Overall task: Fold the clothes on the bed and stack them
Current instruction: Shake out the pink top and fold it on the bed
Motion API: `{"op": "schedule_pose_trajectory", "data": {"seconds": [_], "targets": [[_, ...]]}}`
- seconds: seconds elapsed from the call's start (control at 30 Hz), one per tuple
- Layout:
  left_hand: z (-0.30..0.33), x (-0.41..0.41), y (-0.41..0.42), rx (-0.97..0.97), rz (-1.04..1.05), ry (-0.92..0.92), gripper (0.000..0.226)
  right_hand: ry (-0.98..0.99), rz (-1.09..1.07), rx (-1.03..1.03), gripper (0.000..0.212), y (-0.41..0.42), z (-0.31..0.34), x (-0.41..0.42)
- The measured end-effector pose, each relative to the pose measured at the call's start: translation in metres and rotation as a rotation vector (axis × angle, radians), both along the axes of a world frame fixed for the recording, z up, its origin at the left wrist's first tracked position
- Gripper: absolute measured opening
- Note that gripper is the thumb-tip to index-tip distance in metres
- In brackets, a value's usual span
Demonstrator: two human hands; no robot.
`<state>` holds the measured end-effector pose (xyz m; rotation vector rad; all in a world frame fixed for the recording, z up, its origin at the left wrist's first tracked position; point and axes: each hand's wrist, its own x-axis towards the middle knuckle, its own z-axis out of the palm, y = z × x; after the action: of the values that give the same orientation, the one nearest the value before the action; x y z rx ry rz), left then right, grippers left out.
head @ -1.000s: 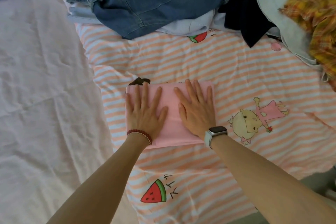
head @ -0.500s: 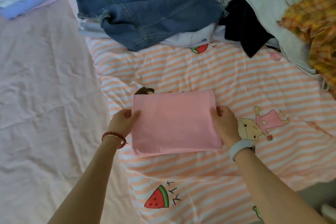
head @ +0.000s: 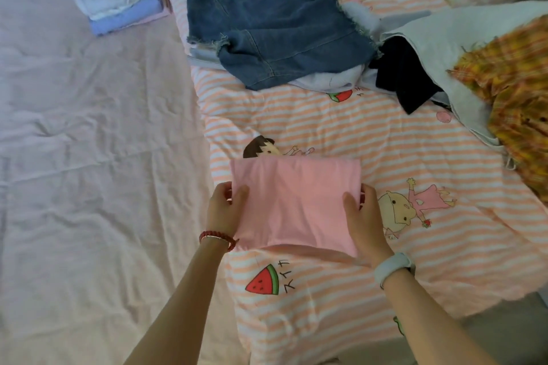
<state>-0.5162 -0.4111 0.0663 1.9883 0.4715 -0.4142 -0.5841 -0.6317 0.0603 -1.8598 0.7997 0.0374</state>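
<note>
Here the left hand and right hand grip the side edges of the folded pink cloth, with bare striped blanket around it.

The folded pink garment under my thumbs was a smooth, matt knit cloth, and the striped quilt beneath it was soft printed cotton. At the upper middle of the frame lay coarse blue denim shorts with frayed hems, and at the right edge a rough-woven yellow plaid cloth. The pale sheet filling the left was thin, matt and creased, and the band on my right wrist looked like smooth plastic.
</note>
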Motion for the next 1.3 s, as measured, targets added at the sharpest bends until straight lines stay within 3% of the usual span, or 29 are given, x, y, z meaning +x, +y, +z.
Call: {"op": "schedule_pose_trajectory", "data": {"seconds": [0.27, 0.47, 0.53, 0.73, 1.0, 1.3], "targets": [[0.058, -0.180, 0.080, 0.088, 0.347, -0.090, 0.007, -0.036, 0.345, 0.064, 0.009, 0.060, 0.047, -0.113], [0.076, -0.329, 0.126, 0.131, 0.630, -0.005, 0.002, 0.074, 0.633, 0.108, 0.010, 0.110, 0.058, -0.194], [0.080, -0.364, 0.138, 0.121, 0.705, -0.004, 0.010, 0.093, 0.711, 0.105, 0.008, 0.128, 0.061, -0.211], [0.087, -0.423, 0.208, 0.069, 0.939, -0.032, 0.007, 0.062, 0.912, 0.088, 0.006, 0.220, 0.072, -0.229], [0.103, -0.493, 0.394, 0.034, 1.159, -0.141, 0.014, -0.015, 1.067, 0.099, 0.014, 0.441, 0.097, -0.257], [0.123, -0.546, 0.559, 0.100, 1.254, -0.171, 0.018, -0.038, 1.196, 0.140, 0.012, 0.624, 0.117, -0.292]]}}
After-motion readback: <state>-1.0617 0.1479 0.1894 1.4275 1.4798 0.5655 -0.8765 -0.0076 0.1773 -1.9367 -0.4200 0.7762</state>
